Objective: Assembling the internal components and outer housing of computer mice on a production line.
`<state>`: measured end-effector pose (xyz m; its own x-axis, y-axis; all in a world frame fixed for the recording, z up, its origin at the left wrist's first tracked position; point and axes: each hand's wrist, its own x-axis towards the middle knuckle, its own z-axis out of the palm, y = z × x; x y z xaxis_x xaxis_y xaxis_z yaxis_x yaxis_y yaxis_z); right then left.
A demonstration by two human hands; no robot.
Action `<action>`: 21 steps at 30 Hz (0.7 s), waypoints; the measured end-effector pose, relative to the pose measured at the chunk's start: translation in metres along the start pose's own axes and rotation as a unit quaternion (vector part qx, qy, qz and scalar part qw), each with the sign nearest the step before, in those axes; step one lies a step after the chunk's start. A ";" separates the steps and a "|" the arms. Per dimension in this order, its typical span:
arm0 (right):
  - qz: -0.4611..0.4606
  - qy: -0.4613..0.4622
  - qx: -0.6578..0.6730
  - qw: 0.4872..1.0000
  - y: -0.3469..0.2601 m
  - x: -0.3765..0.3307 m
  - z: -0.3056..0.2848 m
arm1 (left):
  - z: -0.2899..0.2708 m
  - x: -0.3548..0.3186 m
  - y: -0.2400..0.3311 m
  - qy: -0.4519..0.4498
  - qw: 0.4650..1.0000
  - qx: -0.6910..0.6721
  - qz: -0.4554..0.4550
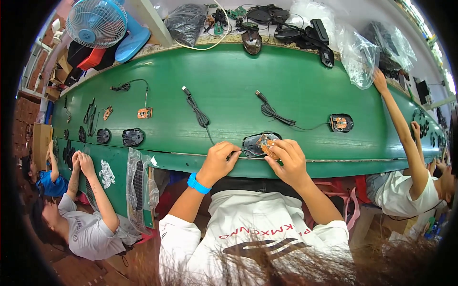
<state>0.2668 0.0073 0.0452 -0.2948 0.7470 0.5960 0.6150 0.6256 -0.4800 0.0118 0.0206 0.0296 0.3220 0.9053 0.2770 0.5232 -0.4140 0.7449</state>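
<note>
Right in front of me, at the near edge of the green belt, lies a black computer mouse shell (pixel 251 147), its hollow inside facing up. My right hand (pixel 290 159) pinches a small orange circuit board (pixel 268 147) tilted over the shell's right part. At the shell's left edge, my left hand (pixel 218 161) has thumb and finger closed on a thin black cable. That mouse cable (pixel 197 112) runs up the belt in a tied bundle to a silver USB plug. The exact grip point is partly hidden by the fingers.
The green belt (pixel 171 95) carries another mouse base with board (pixel 340 123) and cable (pixel 274 114) to the right, and a loose board (pixel 144 113) to the left. Parts and bags line the back shelf. Co-workers sit on both sides; one reaches toward a plastic bag (pixel 358 57).
</note>
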 end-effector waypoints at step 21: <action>0.094 -0.059 -0.008 0.994 0.008 -0.001 -0.007 | 0.019 0.009 0.016 0.005 0.992 0.122 0.015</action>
<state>0.2772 0.0102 0.0453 -0.2565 0.8720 0.4170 0.6784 0.4697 -0.5649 0.0377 0.0204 0.0327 0.3332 0.8924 0.3043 0.6887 -0.4507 0.5679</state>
